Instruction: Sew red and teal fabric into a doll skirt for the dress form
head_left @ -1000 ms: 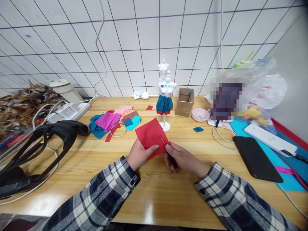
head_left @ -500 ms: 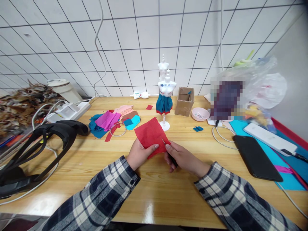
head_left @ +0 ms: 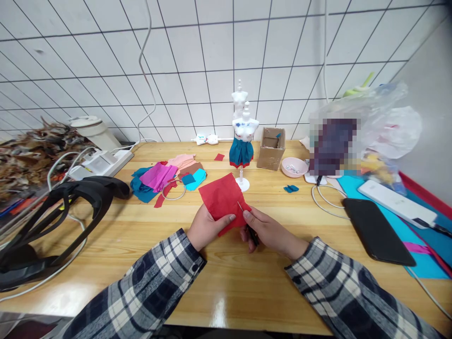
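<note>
White tiles (head_left: 215, 47) fill the back wall, and below them runs a shiny wooden surface (head_left: 219, 278) with craft bits mostly toward its back edge, which I'd guess is to leave elbow room by the front edge. Main thing is the red sheet (head_left: 219, 197), held up over the middle of the surface, just in front of the mannequins (head_left: 245, 128). Left hand (head_left: 208, 228) has its grip clamped on the near-left side, thumb on top and the rest underneath, probably so it stays flat. Right hand (head_left: 268, 230) has its grip closed around some black-handled scissors (head_left: 252, 235) (pretty sure that's what they are), with a thin metal tip lying over the sheet near its right side; can't tell how the blades sit. Thumb and finger are right at that edge too, likely steadying it. Teal skirt (head_left: 241, 151) is on the front mannequin, maybe parked there as a handy reference. Box (head_left: 270, 157) and bowl (head_left: 294, 175) sit right of it near the back edge. Scraps (head_left: 158, 178) are heaped left of middle, headset (head_left: 90, 190) by the left edge, phone (head_left: 377, 230) toward the right edge, seemingly all out of the way.
</note>
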Available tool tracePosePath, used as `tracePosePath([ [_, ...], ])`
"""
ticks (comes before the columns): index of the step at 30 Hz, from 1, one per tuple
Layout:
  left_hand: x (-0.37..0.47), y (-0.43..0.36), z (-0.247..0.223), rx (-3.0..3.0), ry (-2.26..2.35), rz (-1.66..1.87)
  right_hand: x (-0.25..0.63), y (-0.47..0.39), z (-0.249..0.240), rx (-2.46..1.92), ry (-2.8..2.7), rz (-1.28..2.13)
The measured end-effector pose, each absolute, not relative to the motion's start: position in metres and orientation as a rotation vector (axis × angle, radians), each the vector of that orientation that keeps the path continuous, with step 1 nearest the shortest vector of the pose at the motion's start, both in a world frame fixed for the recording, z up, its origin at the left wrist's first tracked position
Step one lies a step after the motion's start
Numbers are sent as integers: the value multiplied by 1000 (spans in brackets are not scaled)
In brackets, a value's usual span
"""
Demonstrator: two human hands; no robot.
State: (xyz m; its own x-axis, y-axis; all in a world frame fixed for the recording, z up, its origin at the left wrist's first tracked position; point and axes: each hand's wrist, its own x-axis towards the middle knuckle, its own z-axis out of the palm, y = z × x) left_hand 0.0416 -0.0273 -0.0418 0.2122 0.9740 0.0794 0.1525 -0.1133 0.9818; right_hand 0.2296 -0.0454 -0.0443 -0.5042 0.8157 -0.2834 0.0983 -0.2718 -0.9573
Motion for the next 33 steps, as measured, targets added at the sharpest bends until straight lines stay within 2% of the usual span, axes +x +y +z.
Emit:
tracePosePath([
  [19, 43, -29, -41, 1458, 1127, 1058, 230, -44, -46, -1093, -1429, 1848],
  [29, 40, -26, -55, 1061, 916, 1197, 232, -43, -50, -1098, -1482, 1798],
  [33, 38, -21, -57, 1070, 954, 1174, 232, -43, -49, -1089, -1490, 1808],
])
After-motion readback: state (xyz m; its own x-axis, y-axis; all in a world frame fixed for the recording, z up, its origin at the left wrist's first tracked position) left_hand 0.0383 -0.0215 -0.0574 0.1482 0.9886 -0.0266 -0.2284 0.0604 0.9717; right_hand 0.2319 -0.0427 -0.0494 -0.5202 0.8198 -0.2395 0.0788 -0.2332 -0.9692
